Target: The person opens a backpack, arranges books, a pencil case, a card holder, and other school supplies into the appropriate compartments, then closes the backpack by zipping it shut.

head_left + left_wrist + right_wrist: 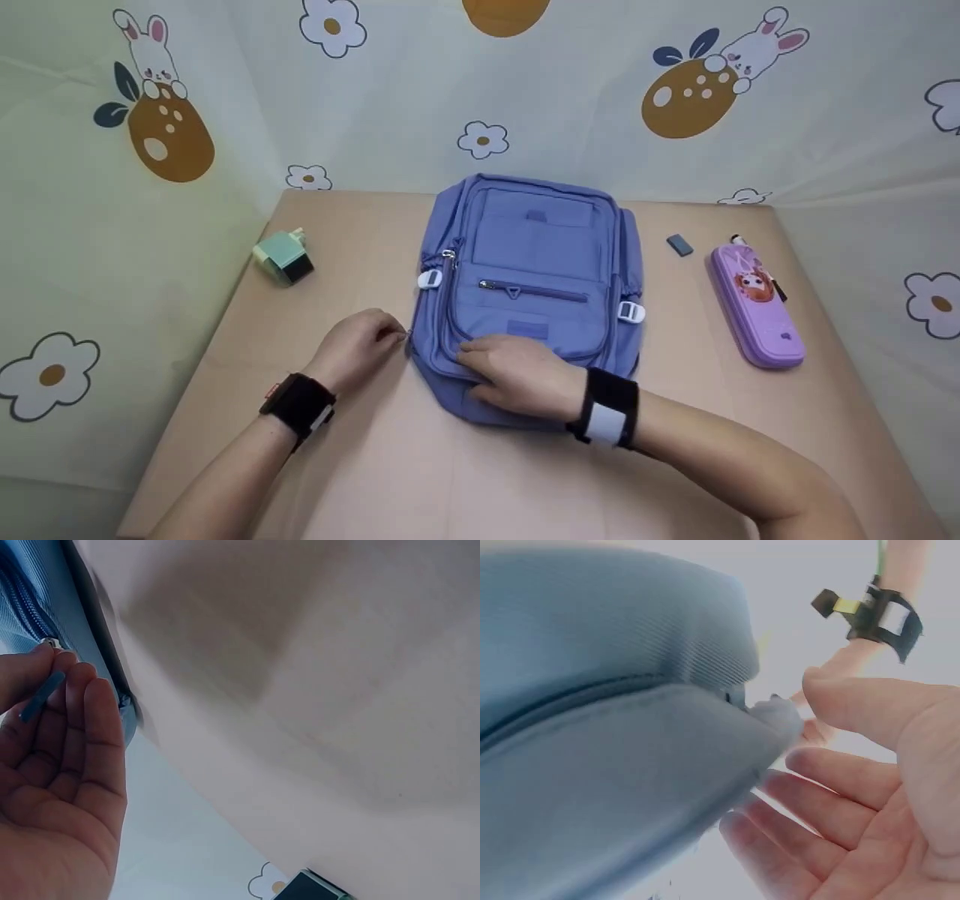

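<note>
A blue backpack lies on the table with its front pockets facing up. At its left edge my left hand pinches a zipper pull between thumb and fingertips. The left wrist view shows the zipper slider just above the thumb, on the bag's side zipper. My right hand reaches over the lower front of the backpack. In the right wrist view its fingers are loosely extended beside the fabric, with nothing gripped.
A mint-green block-shaped item with a black face sits on the left of the table. Right of the backpack lie a small dark eraser-like block and a purple pencil case, a pen partly showing beside it. Patterned cloth surrounds the table.
</note>
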Motion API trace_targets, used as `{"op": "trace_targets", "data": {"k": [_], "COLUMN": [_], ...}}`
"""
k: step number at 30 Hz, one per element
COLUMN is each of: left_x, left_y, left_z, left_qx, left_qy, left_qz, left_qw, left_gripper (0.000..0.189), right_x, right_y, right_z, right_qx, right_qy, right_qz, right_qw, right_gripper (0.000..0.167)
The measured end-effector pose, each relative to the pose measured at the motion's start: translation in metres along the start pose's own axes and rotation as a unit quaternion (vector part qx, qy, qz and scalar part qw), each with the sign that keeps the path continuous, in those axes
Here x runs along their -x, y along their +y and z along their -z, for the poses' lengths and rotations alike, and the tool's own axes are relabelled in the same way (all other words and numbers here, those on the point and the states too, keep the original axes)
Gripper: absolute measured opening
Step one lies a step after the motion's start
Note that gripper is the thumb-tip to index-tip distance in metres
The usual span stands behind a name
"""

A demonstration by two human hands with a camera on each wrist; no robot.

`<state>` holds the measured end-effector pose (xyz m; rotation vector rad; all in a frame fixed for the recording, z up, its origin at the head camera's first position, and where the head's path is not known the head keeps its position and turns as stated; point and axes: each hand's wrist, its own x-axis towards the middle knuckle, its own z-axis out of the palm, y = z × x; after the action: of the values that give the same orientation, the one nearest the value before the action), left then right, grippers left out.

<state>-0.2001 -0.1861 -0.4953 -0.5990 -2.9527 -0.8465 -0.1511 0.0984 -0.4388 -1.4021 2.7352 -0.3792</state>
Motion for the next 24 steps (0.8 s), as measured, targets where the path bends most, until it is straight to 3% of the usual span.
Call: {"op": "trace_targets", "data": {"k": [5, 10, 18, 24], "left_x": [0.0, 0.002, 0.003, 0.005], "left_y": [0.0, -0.001, -0.001, 0.0], "left_z": [0.0, -0.001, -0.002, -0.001], "left_qx": [0.001, 0.002, 0.006, 0.006], "left_qy": [-0.001, 0.004, 0.01, 0.001], "left_qz": [0.005, 0.007, 0.006, 0.004], "left_qw": [1.0, 1.0, 0.9999, 1.0], "left_gripper": [0.007, 0.006, 0.007, 0.006], "right_x": [0.032, 0.051, 0.053, 0.047], "right_y": [0.008, 0.014, 0.025, 0.032], "right_z": [0.003, -0.011, -0.029, -0.026], "right_qx": [-0.01, 0.006, 0.034, -0.023], "right_qy": [0.023, 0.053, 0.144, 0.146], "right_qz": [-0.008, -0.015, -0.009, -0.051], "right_qw": [0.9997, 0.9984, 0.9889, 0.9876], "right_gripper": [0.043, 0.041, 0.024, 0.018]}}
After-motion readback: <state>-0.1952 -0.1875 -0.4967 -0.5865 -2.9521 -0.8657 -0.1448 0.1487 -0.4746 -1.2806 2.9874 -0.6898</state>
